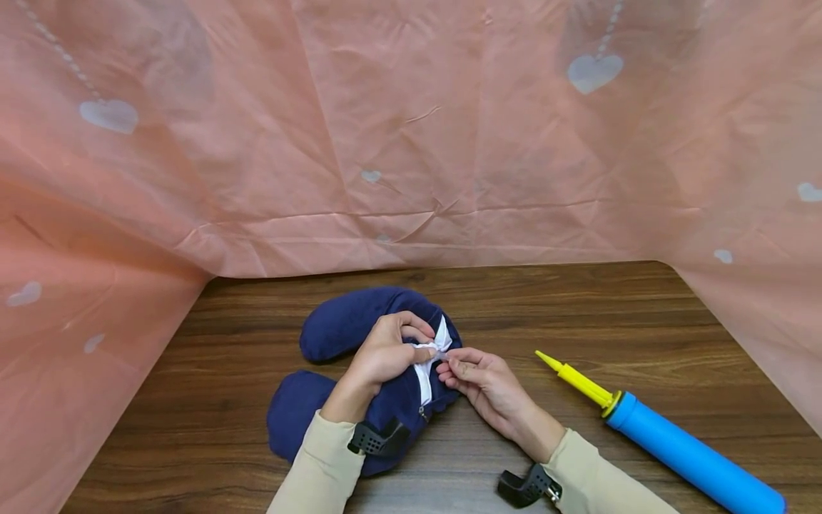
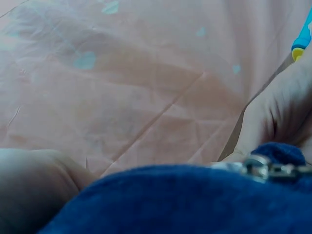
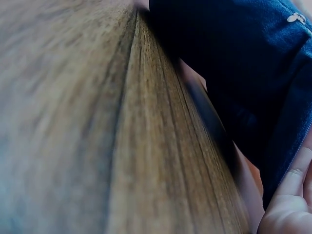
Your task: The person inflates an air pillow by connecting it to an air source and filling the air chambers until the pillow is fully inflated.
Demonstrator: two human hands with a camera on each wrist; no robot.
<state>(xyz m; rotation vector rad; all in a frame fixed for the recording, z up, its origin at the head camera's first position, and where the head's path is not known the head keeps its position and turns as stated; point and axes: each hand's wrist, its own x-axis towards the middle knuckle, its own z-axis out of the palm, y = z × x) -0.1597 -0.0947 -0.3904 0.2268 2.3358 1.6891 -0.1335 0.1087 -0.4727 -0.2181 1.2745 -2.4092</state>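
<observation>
A navy U-shaped neck pillow (image 1: 349, 325) lies on the table, its open end to the left. White inner fabric (image 1: 424, 385) pokes out through the unzipped cover at its right side, with a small clear valve (image 1: 441, 355) on it. My left hand (image 1: 388, 350) lies over the pillow and pinches the white fabric at the valve's base. From the right, my right hand (image 1: 491, 389) pinches the valve's outer end between thumb and fingers. A metal zipper pull (image 2: 261, 168) shows large in the left wrist view. In the right wrist view the pillow's side (image 3: 234, 53) hides most of the fingers.
A blue hand pump (image 1: 690, 446) with a yellow nozzle (image 1: 581, 382) lies to the right, its tip pointing up and left. Behind and along the sides of the wooden table (image 1: 244, 328) hangs a pink curtain (image 1: 398, 143) with pale hearts. Both wrists wear black camera mounts (image 1: 379, 437).
</observation>
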